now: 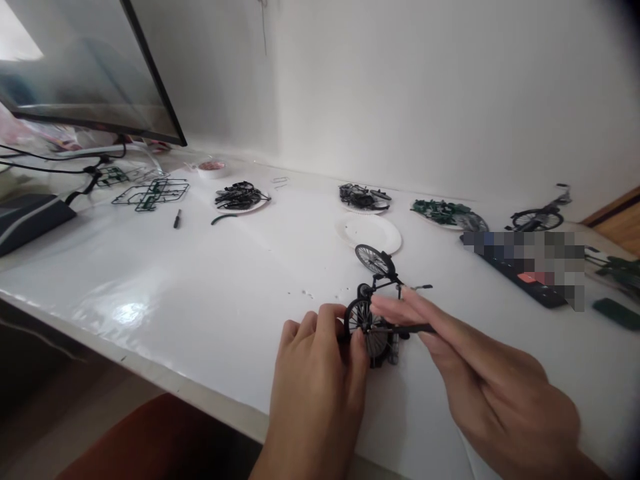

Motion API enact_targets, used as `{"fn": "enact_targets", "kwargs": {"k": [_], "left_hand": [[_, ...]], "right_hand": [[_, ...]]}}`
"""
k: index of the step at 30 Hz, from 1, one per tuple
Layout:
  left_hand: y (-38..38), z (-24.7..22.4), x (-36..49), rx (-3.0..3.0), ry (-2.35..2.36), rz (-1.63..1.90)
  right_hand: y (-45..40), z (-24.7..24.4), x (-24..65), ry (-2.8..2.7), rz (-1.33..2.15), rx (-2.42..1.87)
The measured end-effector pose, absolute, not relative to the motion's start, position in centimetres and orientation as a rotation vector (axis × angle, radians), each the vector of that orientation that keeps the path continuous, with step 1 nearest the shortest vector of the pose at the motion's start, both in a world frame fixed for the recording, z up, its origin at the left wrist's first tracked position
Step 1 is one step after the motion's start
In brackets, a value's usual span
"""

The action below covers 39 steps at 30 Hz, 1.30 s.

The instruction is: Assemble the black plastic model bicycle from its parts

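Observation:
A small black model bicycle lies near the front of the white table, its wheels and a handlebar showing. My left hand is closed round the rim of its nearer spoked wheel, thumb and fingers pinching it. In my right hand is a thin dark screwdriver, held between thumb and fingers and pointing left. Its tip meets the wheel's hub beside my left thumb. Part of the frame is hidden behind my right fingers.
Paper plates with black parts, more black parts and green parts stand along the wall. A bare plate, a blurred black device, another model bicycle, green sprues and a monitor surround the work.

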<state>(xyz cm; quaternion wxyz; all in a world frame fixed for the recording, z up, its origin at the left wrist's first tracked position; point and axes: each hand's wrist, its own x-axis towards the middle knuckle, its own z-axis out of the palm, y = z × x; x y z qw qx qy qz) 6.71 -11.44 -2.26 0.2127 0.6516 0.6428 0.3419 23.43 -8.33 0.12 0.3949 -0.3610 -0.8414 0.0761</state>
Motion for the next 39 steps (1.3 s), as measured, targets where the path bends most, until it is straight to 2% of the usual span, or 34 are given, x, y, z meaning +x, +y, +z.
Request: {"fn": "enact_targets", "kwargs": {"k": [5, 10, 16, 23, 29, 33, 39], "left_hand": [[-11.43, -2.16, 6.67, 1.8, 1.78, 0.962], [-11.39, -2.13, 6.65, 1.8, 1.784, 0.948], [-11.41, -2.15, 6.64, 1.797, 1.779, 0.942], [-11.55, -2.17, 6.76, 1.814, 1.768, 0.973], [-11.64, -2.37, 6.77, 1.832, 1.772, 0.994], [-11.71, -2.19, 6.78, 1.812, 1.776, 0.989], [-11.63, -2.39, 6.82, 1.794, 1.756, 0.979]], "right_hand": [[-8.35, 0.55, 23.48, -2.136, 0.028, -0.983], [-8.2, 0.82, 23.5, -2.253, 0.089, -0.885], [-8.46, 1.1, 23.07, -2.066, -0.021, -1.064], [-8.44, 0.67, 23.34, -2.171, 0.056, -0.94], [-8.53, 1.03, 23.11, -2.083, -0.114, -0.98], [-8.45, 0.95, 22.9, -2.165, -0.013, -0.893], [-8.36, 1.05, 22.82, -1.974, 0.091, -1.069]]}}
